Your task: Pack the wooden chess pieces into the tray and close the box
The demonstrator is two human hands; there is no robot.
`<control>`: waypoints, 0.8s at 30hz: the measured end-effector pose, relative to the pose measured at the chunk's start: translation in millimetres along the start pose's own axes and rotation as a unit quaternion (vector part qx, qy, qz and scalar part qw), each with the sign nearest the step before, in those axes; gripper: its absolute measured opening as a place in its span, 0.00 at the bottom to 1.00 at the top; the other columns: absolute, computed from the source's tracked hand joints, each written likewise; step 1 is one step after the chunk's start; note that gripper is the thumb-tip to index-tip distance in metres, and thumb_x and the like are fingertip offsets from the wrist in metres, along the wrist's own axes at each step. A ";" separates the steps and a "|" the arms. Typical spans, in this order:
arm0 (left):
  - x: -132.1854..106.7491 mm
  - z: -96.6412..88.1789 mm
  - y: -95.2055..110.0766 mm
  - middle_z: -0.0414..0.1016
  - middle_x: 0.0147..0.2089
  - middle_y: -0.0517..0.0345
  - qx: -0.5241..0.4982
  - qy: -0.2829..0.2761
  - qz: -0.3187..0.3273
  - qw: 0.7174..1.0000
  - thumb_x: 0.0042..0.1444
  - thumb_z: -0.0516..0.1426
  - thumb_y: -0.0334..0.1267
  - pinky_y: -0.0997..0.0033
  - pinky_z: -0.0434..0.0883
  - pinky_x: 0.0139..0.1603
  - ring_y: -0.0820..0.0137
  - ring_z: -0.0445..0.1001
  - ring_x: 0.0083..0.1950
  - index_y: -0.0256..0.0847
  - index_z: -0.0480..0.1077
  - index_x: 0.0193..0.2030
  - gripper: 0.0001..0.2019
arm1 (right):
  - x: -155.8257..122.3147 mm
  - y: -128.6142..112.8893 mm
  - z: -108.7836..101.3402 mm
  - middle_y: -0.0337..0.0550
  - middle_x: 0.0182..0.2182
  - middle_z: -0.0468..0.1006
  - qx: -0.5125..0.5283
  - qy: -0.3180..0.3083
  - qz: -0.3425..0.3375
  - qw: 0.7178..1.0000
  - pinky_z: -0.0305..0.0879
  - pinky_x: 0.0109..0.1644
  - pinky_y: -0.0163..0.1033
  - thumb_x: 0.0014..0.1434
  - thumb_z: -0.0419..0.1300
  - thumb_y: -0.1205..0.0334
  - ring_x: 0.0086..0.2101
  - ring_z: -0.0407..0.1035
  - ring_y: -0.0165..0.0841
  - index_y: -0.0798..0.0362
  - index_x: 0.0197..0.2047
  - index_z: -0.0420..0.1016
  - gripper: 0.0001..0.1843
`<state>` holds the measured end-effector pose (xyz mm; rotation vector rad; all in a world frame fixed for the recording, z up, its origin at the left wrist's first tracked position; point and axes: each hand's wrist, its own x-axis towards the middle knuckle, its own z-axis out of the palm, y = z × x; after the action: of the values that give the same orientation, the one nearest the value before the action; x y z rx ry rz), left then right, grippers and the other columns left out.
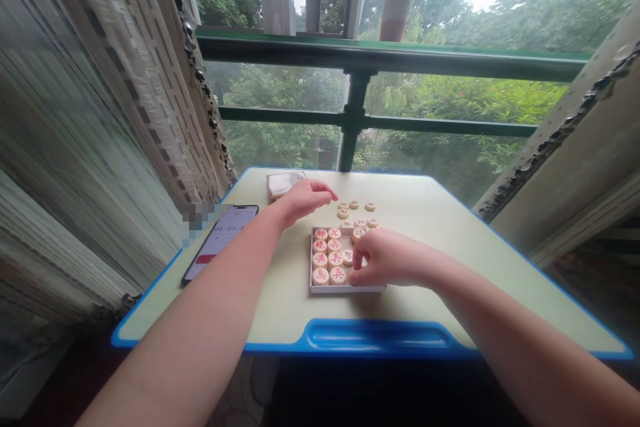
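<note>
My left grip (306, 199) is loosely open, just left of the loose pieces (370, 207). My right grip (387, 256) curls over the box (333, 290); whether it holds a piece, I cannot tell. If its fingers push sideways, the dark-marked piece (347, 256) beside them could tip.

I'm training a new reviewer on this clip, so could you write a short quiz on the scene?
1. Which hand is at the box: a) left, b) right?
2. True or false: the phone lies left of the box.
3. What colour are the characters on the pieces in the box's two left columns?

Key:
1. b, the right hand
2. True
3. Red
</note>
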<state>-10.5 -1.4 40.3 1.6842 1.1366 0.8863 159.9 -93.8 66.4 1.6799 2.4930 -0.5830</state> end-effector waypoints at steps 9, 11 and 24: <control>-1.0 1.8 5.6 0.67 0.24 0.61 0.027 0.004 0.006 1.000 0.41 0.54 0.34 0.75 0.58 0.27 0.76 0.60 0.26 0.37 0.73 0.29 0.09 | -4.3 20.9 -17.2 0.35 0.16 0.62 0.176 0.046 0.017 0.983 0.45 0.20 0.32 0.46 0.58 0.52 0.19 0.53 0.24 0.56 0.23 0.73 0.15; -3.3 3.7 10.0 0.69 0.24 0.60 0.012 -0.009 0.017 1.000 0.42 0.56 0.37 0.75 0.60 0.28 0.76 0.63 0.27 0.36 0.74 0.30 0.08 | -5.0 28.4 -21.2 0.35 0.16 0.61 0.222 0.100 0.039 0.969 0.44 0.19 0.32 0.47 0.57 0.47 0.19 0.51 0.24 0.57 0.25 0.73 0.19; -22.1 27.1 28.4 0.76 0.30 0.53 0.047 -0.198 0.037 0.978 0.43 0.61 0.47 0.73 0.64 0.32 0.70 0.71 0.32 0.36 0.76 0.34 0.16 | -5.0 46.2 0.7 0.26 0.11 0.48 0.519 0.099 0.029 0.848 0.36 0.18 0.30 0.47 0.59 0.48 0.16 0.40 0.21 0.54 0.23 0.62 0.18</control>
<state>15.3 -35.0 55.7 1.8866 0.8581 0.5145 203.7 -83.4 54.8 2.1268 2.3310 -2.1263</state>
